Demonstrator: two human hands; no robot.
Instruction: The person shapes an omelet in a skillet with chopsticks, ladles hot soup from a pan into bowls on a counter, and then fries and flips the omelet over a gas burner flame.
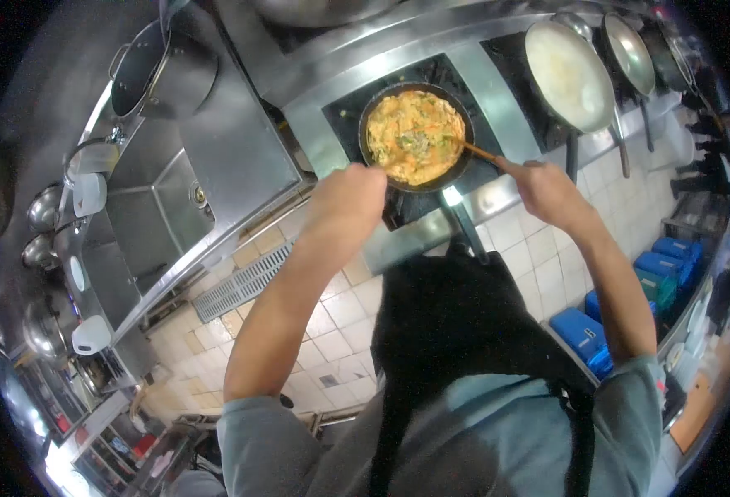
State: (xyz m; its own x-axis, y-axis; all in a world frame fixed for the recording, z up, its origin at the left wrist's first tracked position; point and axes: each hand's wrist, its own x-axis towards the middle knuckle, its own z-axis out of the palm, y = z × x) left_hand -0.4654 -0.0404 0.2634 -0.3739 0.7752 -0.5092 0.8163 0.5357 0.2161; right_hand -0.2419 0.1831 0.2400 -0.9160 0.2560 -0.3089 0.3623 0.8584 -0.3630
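Note:
A dark frying pan [366, 163] sits on the stove's burner, its handle [465, 225] pointing toward my body. Chunky orange and yellow food [414, 137] with green bits fills it. My right hand [544, 192], to the right of the pan, is closed around a wooden spoon [482, 152]; the spoon's far end goes into the food, so its exact shape is hidden. By the lower left rim of the pan is my left hand [355, 195], its fingers curled closed. What those fingers grip, if anything, does not show.
To the right, a large pale frying pan [568, 79] and a smaller pan [630, 54] rest on the stove, handles jutting over its front edge. A sink [162, 203] and a deep pot [145, 74] are at left. Blue bins [580, 331] stand low on the right.

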